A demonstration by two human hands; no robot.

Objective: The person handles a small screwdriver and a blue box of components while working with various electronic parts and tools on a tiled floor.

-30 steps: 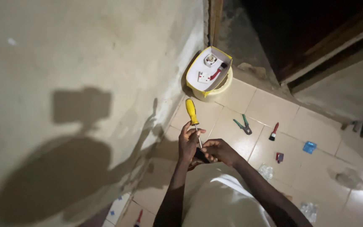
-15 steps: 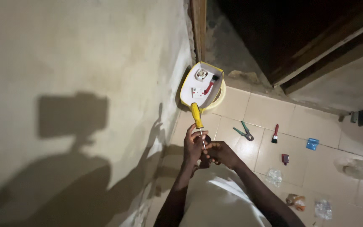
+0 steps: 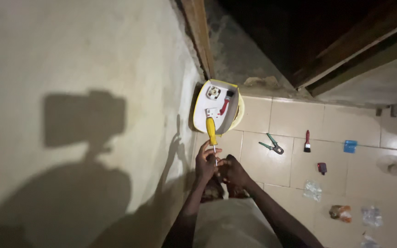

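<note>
A: Screwdriver with yellow handle is between the two hands now, and it stands more upright than a second ago. Before, it leaned to the left, with the handle over the floor tiles; now the handle covers the near edge of the white tray in my view.

B: What does that mean for the work?

A: I judge the tip is set on something small that the hands keep together, so the turning goes on. I cannot see that small thing; the fingers hide it.

B: How are the fingers?

A: The left hand has its fingers curled around the thin metal shaft, grasping it. The right hand is clenched, just beside the left one and touching it, but what it grips I cannot tell.

B: Where is all this in the scene?

A: Close to the wall on the left, above the tiled floor. The tray leans against the wall at the far side, with a red-handled tool inside. To the right lie green pliers and a small brush, well apart from the hands.
</note>
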